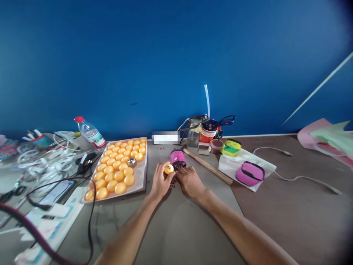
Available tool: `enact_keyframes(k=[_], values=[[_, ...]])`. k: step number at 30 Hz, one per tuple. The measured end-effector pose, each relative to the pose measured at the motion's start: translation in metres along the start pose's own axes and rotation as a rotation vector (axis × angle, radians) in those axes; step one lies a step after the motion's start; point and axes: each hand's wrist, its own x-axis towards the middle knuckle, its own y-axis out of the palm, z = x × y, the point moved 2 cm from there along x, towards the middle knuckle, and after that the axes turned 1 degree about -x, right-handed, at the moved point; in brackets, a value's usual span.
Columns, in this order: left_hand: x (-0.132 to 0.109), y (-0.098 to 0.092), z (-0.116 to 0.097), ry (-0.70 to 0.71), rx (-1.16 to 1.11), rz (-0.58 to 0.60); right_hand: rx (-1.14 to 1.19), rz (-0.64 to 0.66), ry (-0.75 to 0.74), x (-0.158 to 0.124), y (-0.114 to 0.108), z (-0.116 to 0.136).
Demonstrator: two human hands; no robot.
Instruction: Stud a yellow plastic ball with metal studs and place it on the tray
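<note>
My left hand (160, 180) is closed around an orange ball (168, 169), like a ping-pong ball, with a few small shiny pieces on its upper face. Beside it, my right hand (190, 180) reaches down with bent fingers to a small heap of dark reddish bits (172, 183); what its fingertips hold, if anything, is hidden. Just beyond both hands lies a pink pouch with black edging (178, 157). To the left, a shallow white tray (140, 175) bears rows of orange balls (118, 176) and one ball covered in silvery pieces (131, 162).
A wooden-handled hammer (208, 165) lies right of the hands. Behind it stand a glass jar (193, 137), an orange-white cup (207, 135) and a brown tub (216, 146). Pink (250, 173) and yellow-green (231, 147) pouches rest on white paper. Cables (91, 217) and a bottle (92, 134) are left.
</note>
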Motion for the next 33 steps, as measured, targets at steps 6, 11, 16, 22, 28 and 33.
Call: enact_keyframes(k=[6, 11, 16, 22, 28, 33], values=[[0.001, 0.002, -0.004, 0.015, -0.023, 0.01, 0.039, -0.057, -0.012, 0.0, 0.003, -0.005], [0.001, 0.001, -0.008, 0.036, -0.026, -0.006, 0.07, -0.107, 0.006, -0.001, 0.001, -0.004], [0.001, 0.002, -0.009, 0.009, -0.057, 0.029, 0.191, -0.189, 0.04, -0.002, 0.001, -0.007], [0.0, 0.003, -0.009, -0.015, -0.085, 0.053, 0.428, -0.286, 0.069, 0.0, 0.001, -0.011], [-0.001, 0.001, -0.007, -0.055, -0.057, 0.044, 0.67, -0.303, 0.157, 0.001, -0.003, -0.01], [-0.004, 0.002, -0.004, -0.168, -0.1, 0.076, 0.932, -0.295, 0.258, 0.001, -0.003, -0.009]])
